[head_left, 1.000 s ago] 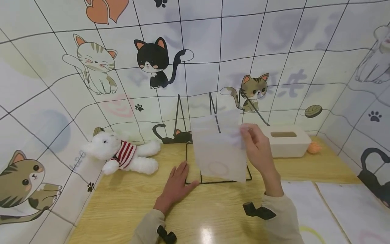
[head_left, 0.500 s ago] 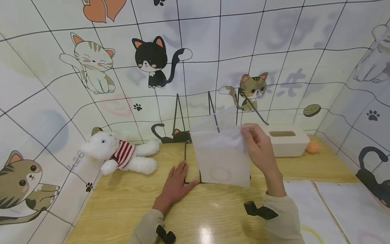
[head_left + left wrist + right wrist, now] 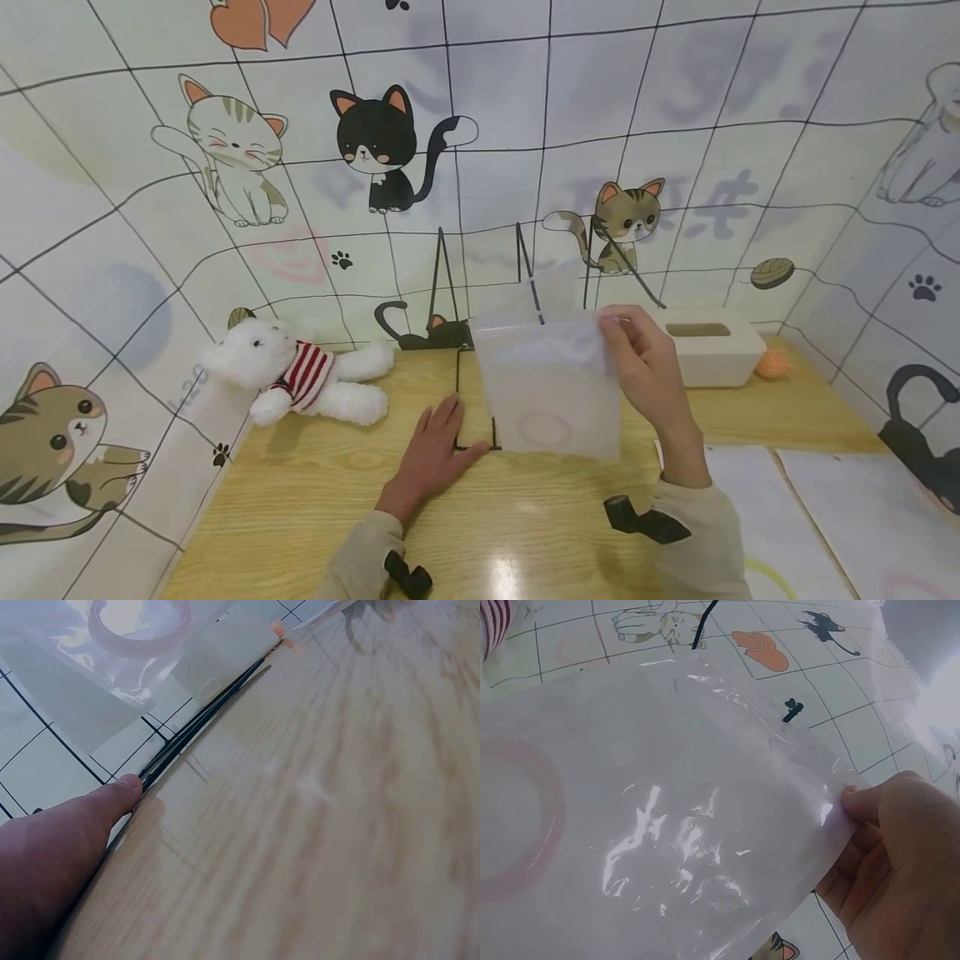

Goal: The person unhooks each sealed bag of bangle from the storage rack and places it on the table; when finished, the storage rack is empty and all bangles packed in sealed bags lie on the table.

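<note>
My right hand (image 3: pixel 648 358) pinches the upper right edge of a translucent plastic bag (image 3: pixel 551 392) between thumb and fingers. A faint pink ring (image 3: pixel 551 817) shows on the bag. Its front layer stands apart from a back layer (image 3: pixel 558 287) that rises higher against the rack's wire. Behind the bag is a black wire rack (image 3: pixel 457 375) with upright triangular arms; the bag hides much of its base. My left hand (image 3: pixel 431 458) lies flat on the table, fingers and thumb touching the rack's left front corner. In the left wrist view, the thumb (image 3: pixel 124 791) meets the wire.
A white plush toy (image 3: pixel 311 375) in a red-striped shirt lies at the left. At the back right stand a cream tissue box (image 3: pixel 712 358) and a small orange object (image 3: pixel 772 363). Flat whitish bags (image 3: pixel 840 500) with coloured curves lie on the wooden table (image 3: pixel 300 508) at right.
The bag's front layer has come down and away from the back layer, so the mouth gapes. My right hand has shifted slightly right; my left hand has stayed on the rack.
</note>
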Tool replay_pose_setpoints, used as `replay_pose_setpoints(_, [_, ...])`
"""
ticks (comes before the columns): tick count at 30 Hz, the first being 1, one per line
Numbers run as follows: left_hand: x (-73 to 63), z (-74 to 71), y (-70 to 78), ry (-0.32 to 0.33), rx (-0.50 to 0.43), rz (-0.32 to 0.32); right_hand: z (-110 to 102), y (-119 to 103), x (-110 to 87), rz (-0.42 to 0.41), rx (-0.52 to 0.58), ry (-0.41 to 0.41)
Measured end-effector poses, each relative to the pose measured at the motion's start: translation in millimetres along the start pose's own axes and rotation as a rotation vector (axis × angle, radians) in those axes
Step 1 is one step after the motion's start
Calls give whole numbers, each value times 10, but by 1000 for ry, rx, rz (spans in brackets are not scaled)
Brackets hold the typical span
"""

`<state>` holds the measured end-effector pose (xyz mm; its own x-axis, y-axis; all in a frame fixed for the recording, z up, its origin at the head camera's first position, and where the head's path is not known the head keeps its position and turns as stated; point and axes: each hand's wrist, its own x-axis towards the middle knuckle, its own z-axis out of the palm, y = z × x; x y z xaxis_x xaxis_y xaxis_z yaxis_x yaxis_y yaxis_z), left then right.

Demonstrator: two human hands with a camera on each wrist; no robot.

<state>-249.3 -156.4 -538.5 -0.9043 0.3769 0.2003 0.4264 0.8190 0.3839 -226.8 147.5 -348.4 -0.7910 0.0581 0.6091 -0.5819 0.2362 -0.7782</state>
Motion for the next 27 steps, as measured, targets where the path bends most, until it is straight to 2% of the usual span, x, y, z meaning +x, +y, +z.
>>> replay_pose_setpoints(5, [13,14,-37,-1,37,-8,-5,-12,7,-19,11,-3])
replay_pose_setpoints(11, [15,10,-16,-16,21,-1,-20,-21,3,-11,7,-11])
replay_pose_setpoints(19, [7,1,21,-3,-3,-3,-36,-58,-17,25,-26,-9])
replay_pose_setpoints(27, [8,-7,24,-3,9,-5,-29,-91,-21,7,-9,-15])
